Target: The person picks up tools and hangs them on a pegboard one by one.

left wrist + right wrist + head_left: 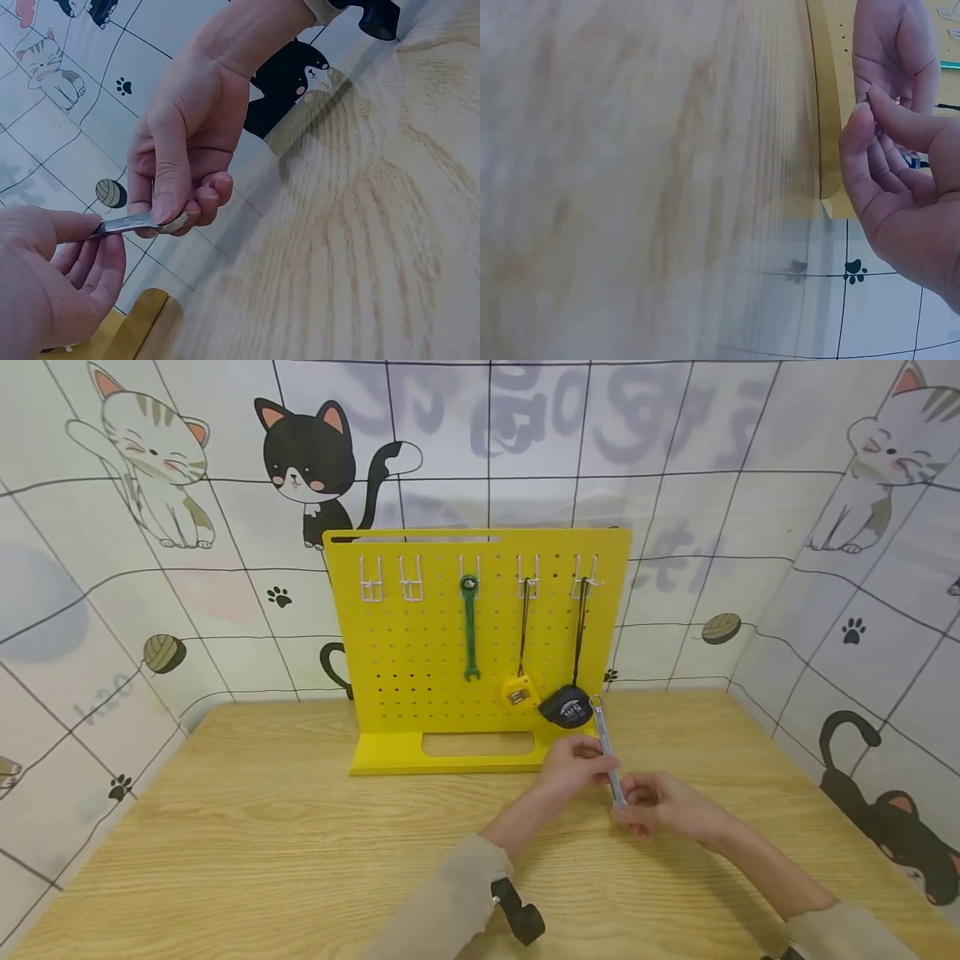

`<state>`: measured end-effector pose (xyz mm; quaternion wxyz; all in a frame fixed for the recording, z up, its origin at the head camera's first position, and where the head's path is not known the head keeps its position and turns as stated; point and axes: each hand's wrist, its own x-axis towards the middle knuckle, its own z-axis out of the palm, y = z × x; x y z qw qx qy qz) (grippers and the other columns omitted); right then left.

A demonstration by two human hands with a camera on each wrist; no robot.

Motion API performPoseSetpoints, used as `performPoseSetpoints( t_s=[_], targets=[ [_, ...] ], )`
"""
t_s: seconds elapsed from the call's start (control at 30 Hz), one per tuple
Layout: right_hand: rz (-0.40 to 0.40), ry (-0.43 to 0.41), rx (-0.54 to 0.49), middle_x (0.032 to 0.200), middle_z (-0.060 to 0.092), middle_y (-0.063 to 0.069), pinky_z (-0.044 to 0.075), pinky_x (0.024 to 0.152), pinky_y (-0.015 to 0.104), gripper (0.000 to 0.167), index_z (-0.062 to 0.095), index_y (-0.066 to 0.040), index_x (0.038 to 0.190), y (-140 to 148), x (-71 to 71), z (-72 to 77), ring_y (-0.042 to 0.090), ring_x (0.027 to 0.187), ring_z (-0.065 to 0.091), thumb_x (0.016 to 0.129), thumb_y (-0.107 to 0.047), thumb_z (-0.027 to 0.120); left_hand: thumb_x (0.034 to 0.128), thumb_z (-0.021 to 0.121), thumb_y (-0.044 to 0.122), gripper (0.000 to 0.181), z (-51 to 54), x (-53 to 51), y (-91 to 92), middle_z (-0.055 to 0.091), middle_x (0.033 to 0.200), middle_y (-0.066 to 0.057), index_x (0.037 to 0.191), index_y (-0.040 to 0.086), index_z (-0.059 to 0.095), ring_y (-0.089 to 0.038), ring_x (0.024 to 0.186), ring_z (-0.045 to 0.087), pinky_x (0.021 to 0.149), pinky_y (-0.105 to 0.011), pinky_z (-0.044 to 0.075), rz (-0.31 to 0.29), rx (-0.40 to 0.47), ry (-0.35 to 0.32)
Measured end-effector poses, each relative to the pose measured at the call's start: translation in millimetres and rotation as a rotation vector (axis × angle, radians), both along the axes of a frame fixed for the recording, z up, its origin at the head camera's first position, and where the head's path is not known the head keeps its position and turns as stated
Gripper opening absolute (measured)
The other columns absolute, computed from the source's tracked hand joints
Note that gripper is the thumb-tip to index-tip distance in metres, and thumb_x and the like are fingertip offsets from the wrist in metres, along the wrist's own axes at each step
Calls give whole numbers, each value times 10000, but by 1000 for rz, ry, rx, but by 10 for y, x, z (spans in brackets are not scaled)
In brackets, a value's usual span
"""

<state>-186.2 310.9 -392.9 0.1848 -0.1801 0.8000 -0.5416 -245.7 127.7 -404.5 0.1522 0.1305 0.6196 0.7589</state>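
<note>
A silver combination wrench [604, 739] is held tilted above the table, ring end up and away from me, in front of the pegboard's right edge. My left hand [573, 767] pinches its shaft between thumb and fingers. At the lower, open-jaw end, my right hand [663, 806] grips it with thumb and fingertips. The left wrist view shows the wrench [127, 223] spanning both hands, with the left hand [45, 277] nearer the camera. In the right wrist view, the right hand [915, 202] and left hand [896, 45] cover most of the wrench.
A yellow pegboard [420, 643] with several white hooks stands on the wooden table [285, 843]. From its hooks hang a green wrench [470, 631], a yellow tape measure [519, 692] and a black tape measure [567, 707]. Cat-patterned sheeting [675, 435] surrounds the table.
</note>
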Motion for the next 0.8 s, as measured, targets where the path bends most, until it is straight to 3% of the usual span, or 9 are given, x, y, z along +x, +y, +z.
performPoseSetpoints(
  t_s=[0.23, 0.4, 0.57, 0.8],
  targets=[
    [48, 43, -39, 821, 592, 100, 545, 599, 314, 253, 526, 109, 1104, -130, -59, 48, 149, 679, 575, 1010, -106, 617, 890, 736, -30, 121, 104, 0, -147, 675, 831, -11, 977, -16, 652, -107, 719, 634, 825, -433, 605, 16, 3, 74],
    [89, 107, -34, 814, 607, 116, 548, 579, 309, 191, 538, 82, 1030, -257, -93, 73, 151, 670, 581, 1027, -102, 592, 876, 754, -26, 150, 153, -4, -255, 697, 867, -38, 995, -11, 664, -106, 725, 634, 838, -452, 599, 18, -14, 87],
    [71, 161, -19, 806, 614, 123, 543, 565, 310, 185, 540, 67, 984, -358, -113, 82, 177, 650, 585, 1010, -97, 623, 885, 761, 7, 161, 175, -23, -350, 706, 916, -46, 1017, 13, 669, -116, 763, 645, 817, -381, 605, 29, -39, 84],
    [24, 216, 13, 801, 621, 132, 535, 573, 322, 185, 566, 37, 954, -547, -170, 123, 170, 642, 582, 992, -119, 657, 904, 755, 44, 186, 227, -58, -560, 708, 953, -42, 1063, 12, 663, -140, 818, 684, 876, -422, 589, 20, -30, 133]
  ],
)
